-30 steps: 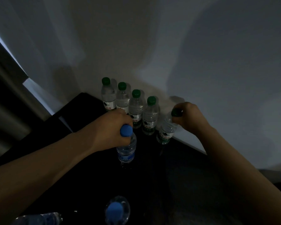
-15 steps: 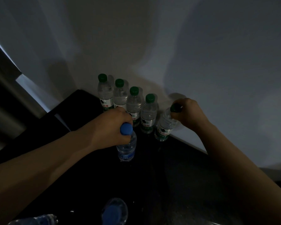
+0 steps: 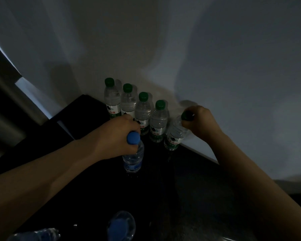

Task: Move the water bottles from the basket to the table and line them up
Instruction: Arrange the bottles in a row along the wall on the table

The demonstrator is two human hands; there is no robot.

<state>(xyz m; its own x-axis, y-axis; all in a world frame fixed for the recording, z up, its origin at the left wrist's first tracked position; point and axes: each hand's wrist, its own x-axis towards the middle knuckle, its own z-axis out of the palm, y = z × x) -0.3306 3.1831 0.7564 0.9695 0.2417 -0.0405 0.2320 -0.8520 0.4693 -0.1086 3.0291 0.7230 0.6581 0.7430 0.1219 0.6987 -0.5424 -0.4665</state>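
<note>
On a glossy black table (image 3: 189, 197) against a pale wall (image 3: 215, 66) in a dim room, four clear plastic green-capped water bottles (image 3: 142, 112) stand in a close row. The right hand (image 3: 201, 121) curls round the neck of a fifth green-capped bottle (image 3: 175, 138), tilted at the row's right end. The left hand (image 3: 118, 134) grips a blue-capped clear bottle (image 3: 133, 155) in front, and two more blue-capped bottles (image 3: 121, 226) show nearer.

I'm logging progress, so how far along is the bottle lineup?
Done: four green-capped bottles stand in a row by the wall. In hand: the right hand holds a fifth green-capped bottle, tilted, by its cap at the row's end; the left hand grips a blue-capped bottle by the neck in front. Left: a second blue-capped bottle and another bottle at the bottom edge, not yet lined up.
</note>
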